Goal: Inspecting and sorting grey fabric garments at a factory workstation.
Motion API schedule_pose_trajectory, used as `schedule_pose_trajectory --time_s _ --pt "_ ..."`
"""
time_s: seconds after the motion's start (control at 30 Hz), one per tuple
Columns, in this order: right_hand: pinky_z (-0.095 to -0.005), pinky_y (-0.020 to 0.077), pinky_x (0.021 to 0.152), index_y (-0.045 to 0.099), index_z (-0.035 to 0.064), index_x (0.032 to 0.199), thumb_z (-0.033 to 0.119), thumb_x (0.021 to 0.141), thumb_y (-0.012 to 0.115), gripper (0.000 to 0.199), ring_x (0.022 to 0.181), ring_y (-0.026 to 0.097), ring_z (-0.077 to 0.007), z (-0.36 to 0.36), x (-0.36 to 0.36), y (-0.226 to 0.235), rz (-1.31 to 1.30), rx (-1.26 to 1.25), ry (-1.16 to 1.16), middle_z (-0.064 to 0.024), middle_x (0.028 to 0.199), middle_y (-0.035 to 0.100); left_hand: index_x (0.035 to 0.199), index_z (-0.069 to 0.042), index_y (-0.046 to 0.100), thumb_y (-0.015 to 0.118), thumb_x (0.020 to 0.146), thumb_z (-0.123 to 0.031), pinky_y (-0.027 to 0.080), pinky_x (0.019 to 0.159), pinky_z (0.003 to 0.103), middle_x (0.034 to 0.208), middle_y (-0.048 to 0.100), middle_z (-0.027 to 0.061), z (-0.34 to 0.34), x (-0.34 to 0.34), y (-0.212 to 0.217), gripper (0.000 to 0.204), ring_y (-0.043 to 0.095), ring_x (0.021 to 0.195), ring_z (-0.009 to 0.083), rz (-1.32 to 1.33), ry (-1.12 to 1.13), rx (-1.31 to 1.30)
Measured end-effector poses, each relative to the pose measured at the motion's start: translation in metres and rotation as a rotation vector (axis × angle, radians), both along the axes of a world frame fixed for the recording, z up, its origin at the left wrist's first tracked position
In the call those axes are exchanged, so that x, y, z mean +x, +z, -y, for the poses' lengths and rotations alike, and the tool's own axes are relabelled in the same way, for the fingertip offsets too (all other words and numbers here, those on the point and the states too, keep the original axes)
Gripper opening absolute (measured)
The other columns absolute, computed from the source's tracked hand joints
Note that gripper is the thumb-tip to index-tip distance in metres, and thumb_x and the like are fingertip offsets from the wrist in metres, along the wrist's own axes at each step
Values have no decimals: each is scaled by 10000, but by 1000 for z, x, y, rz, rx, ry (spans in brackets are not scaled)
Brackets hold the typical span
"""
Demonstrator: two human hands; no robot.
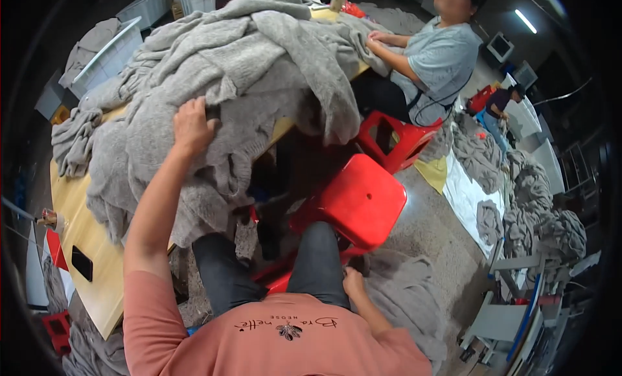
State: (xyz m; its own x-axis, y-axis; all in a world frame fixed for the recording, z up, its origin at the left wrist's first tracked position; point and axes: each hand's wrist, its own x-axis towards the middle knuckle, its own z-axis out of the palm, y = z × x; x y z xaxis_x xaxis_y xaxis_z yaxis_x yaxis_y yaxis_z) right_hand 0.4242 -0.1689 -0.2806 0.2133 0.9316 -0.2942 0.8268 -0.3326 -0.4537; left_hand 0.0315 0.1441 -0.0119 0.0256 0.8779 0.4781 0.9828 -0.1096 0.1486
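1. A seated person in a salmon shirt and dark trousers looks down over their own lap; the right hand (354, 282) rests low beside the right thigh, at the edge of a grey cloth on the floor (414, 292), its grip curled, though whether it pinches anything cannot be told.
2. Just beyond the knees stands a red plastic stool (363, 198), with a second red stool (392, 137) farther right.
3. The left arm reaches forward and left; the left hand (191, 125) lies flat on a heap of grey knitted garments (253, 65), fingers spread and pressing into the wool, not closed around it.
4. The heap covers most of a pale wooden tabletop (97, 259) and spills over its near edge; a black phone (82, 262) lies on the bare near-left part.
5. At the far right of the tabletop, another person in a grey shirt (440, 58) handles the same pile with both hands.
6. More grey garments (538, 194) lie piled on the floor at far right.
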Motion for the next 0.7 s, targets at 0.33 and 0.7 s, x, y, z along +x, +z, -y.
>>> schedule_pose_trajectory --time_s 0.33,0.7 --pt "-391 373 794 491 -27 1019 74 720 542 320 897 475 -331 -56 -61 35 65 423 74 -178 976 521 1245 -169 371 688 647 -139 266 955 426 1290 320 167 -44 52 19 677 296 1199 320 -132 -126 59" --pt "-394 394 779 518 -21 978 85 716 537 283 863 500 -344 -62 -63 32 11 488 32 -185 918 542 1107 -112 543 620 679 -224 282 914 465 1361 228 130 -105 164 -7 450 220 1252 287 -611 -686 -8"
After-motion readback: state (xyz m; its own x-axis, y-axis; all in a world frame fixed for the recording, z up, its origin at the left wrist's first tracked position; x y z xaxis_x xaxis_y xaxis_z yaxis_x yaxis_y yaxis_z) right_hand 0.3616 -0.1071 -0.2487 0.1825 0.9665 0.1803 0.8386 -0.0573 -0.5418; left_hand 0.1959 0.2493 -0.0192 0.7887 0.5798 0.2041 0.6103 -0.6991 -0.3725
